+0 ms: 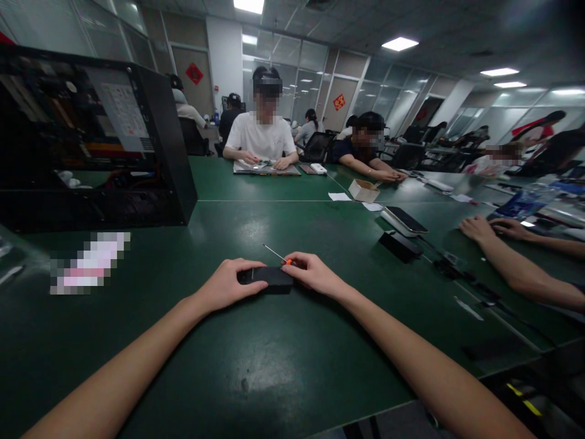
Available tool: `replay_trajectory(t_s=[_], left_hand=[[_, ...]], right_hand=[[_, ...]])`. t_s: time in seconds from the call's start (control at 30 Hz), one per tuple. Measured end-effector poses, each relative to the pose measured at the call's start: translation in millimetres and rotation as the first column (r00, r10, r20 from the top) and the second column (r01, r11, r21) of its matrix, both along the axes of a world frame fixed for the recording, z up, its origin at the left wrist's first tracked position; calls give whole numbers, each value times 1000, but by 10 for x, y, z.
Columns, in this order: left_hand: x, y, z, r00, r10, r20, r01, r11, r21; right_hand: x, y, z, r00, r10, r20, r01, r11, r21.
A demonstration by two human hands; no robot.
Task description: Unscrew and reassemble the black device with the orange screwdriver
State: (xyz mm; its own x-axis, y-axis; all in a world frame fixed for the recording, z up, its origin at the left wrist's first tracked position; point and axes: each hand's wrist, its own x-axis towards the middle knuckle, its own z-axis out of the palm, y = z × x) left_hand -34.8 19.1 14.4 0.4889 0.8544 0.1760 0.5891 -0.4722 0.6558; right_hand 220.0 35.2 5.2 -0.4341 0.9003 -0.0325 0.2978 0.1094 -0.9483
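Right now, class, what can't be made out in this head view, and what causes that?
Head view:
- Screwdriver: handle largely hidden by the right hand.
- Black box: left end partly covered by the left hand.
- Computer case: cut off by the left picture edge.
- Pale item on the left: markings hidden by pixelation.
- Bottle on the right: surface details blurred.

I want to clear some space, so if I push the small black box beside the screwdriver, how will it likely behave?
The black box is probably stiff, since its edges look straight. It seems unlikely to roll or tip, being low and flat-sided. It may slide readily, as the green table looks smooth and shiny.
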Motion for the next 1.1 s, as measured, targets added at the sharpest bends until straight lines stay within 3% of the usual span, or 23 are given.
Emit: replay_trajectory(t_s=[0.3,0.53,0.67,0.9,0.97,1.03,1.1], left_hand=[[84,7,-55,989,118,90,-127,988,93],[265,-146,-129,967,241,-85,-232,967,104],[287,-161,-99,967,229,-111,-221,972,81],[235,-123,13,980,168,-110,-169,986,-1],[232,-122,8,981,163,-104,-164,986,-2],[234,-119,-5,982,157,-104,-158,987,0],[237,-114,-15,983,151,-102,-152,988,4]], right_hand=[[82,16,-5,996,83,-22,-84,995,-46],[-63,-145,15,999,40,-1,-40,999,15],[-111,-196,13,1000,7,10,-8,999,48],[-52,-129,32,995,50,-82,-57,994,-91],[6,-80,65,996,-13,-87,10,999,-37],[84,-29,118,990,-122,-74,131,982,136],[164,10,185,969,-233,-87,248,904,348]])
